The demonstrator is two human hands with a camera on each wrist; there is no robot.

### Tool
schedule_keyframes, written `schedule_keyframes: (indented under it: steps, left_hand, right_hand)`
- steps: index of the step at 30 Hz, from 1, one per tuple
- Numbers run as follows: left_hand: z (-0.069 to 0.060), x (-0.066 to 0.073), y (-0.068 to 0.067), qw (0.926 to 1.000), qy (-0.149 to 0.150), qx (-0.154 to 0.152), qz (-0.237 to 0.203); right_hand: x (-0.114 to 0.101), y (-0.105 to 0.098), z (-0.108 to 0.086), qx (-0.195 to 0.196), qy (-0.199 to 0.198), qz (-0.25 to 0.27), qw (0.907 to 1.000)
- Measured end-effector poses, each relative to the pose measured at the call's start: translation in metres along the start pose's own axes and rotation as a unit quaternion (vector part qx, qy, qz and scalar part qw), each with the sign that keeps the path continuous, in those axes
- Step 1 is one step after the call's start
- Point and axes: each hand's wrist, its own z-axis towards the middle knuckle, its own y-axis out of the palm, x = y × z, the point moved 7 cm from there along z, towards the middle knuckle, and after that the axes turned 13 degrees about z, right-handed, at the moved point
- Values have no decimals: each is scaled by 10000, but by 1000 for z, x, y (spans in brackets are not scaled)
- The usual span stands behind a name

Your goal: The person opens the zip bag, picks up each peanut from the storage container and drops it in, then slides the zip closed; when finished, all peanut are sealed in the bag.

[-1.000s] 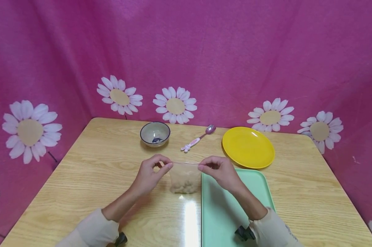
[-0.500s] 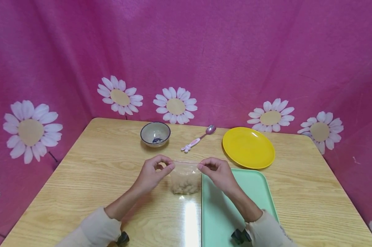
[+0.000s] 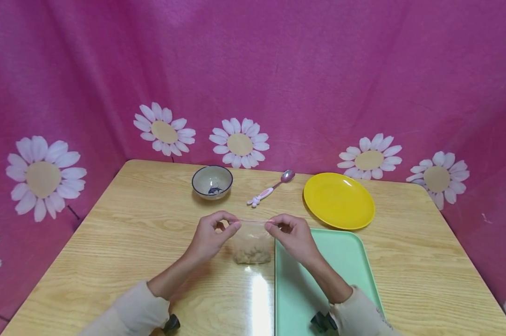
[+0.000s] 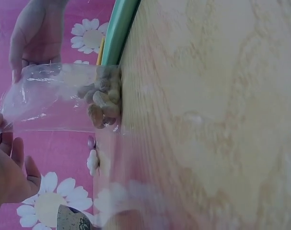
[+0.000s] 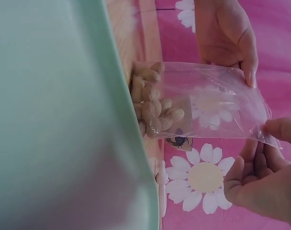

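A clear plastic bag (image 3: 253,239) stands upright on the table between my hands, its top edge stretched across. Several unshelled peanuts (image 5: 150,108) fill its bottom, visible also as peanuts (image 4: 106,98) in the left wrist view. My left hand (image 3: 208,237) pinches the bag's top left corner between thumb and fingers. At the top right corner, my right hand (image 3: 296,239) pinches the edge in the same way. Whether the mouth of the bag is sealed I cannot tell.
Beyond the bag are a blue-rimmed bowl (image 3: 212,183) and a spoon (image 3: 266,192) with a rabbit handle. A yellow plate (image 3: 338,200) lies back right. Under my right forearm is a light green tray (image 3: 353,252). A pink flowered curtain (image 3: 303,84) surrounds the table.
My two hands have come slightly closer together along the bag's top edge. The bag stays in about the same spot, and both hands keep their pinch.
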Motion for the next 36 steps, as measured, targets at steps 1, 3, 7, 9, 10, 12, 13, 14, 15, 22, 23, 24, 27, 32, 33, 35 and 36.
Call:
schedule_keyframes:
  steps: [1, 3, 7, 9, 10, 12, 13, 14, 15, 22, 23, 24, 27, 32, 33, 35, 36]
  left_hand:
    - [0, 0, 1, 10000, -29, -41, -8]
    - [-1, 1, 4, 9999, -6, -103, -3]
    - [-1, 5, 6, 9999, 140, -79, 25]
    - [-2, 7, 6, 9998, 211, -18, 23]
    - [-2, 7, 6, 9998, 203, 1, 7]
    - [-2, 7, 6, 9998, 219, 19, -30]
    - [-1, 8, 7, 9997, 249, 21, -59]
    - [-1, 8, 7, 9996, 276, 11, -73]
    - [-1, 8, 8, 9995, 296, -11, -87]
    - [-1, 15, 11, 9987, 476, -102, -122]
    - [-1, 15, 12, 9986, 490, -110, -134]
    - [-2, 16, 12, 9986, 499, -118, -126]
    - [-3, 20, 12, 9983, 557, -123, -98]
    - [-2, 21, 14, 9981, 598, -150, -31]
    - [-2, 21, 15, 9980, 602, -164, -43]
    - [-1, 21, 16, 9975, 666, -197, -91]
    - [-1, 22, 17, 9972, 702, -208, -118]
  right_hand:
    - [0, 1, 0, -22, -12, -18, 10000]
    - [-1, 3, -1, -110, -49, -50, 9999]
    - [-4, 10, -2, -376, -277, 7, 9989]
    - [-5, 11, -2, -413, -342, 46, 9986]
    - [-5, 12, -1, -411, -367, 46, 9985]
    - [-6, 12, -1, -383, -384, 22, 9985]
    - [-7, 12, -1, -374, -401, 21, 9985]
    - [-7, 12, 0, -348, -391, 15, 9986]
    - [-6, 12, -1, -347, -369, 21, 9987]
    - [-4, 19, -1, -514, -200, 30, 9985]
    - [-4, 20, -1, -525, -195, 33, 9984]
    - [-4, 20, -1, -538, -213, 41, 9983]
    - [-5, 21, 0, -557, -264, 7, 9981]
    - [-5, 21, 0, -524, -195, -33, 9984]
    - [-5, 20, 0, -521, -164, -28, 9985]
    - [-6, 20, -1, -531, -113, -18, 9985]
    - [-6, 20, -1, -543, -109, -22, 9985]
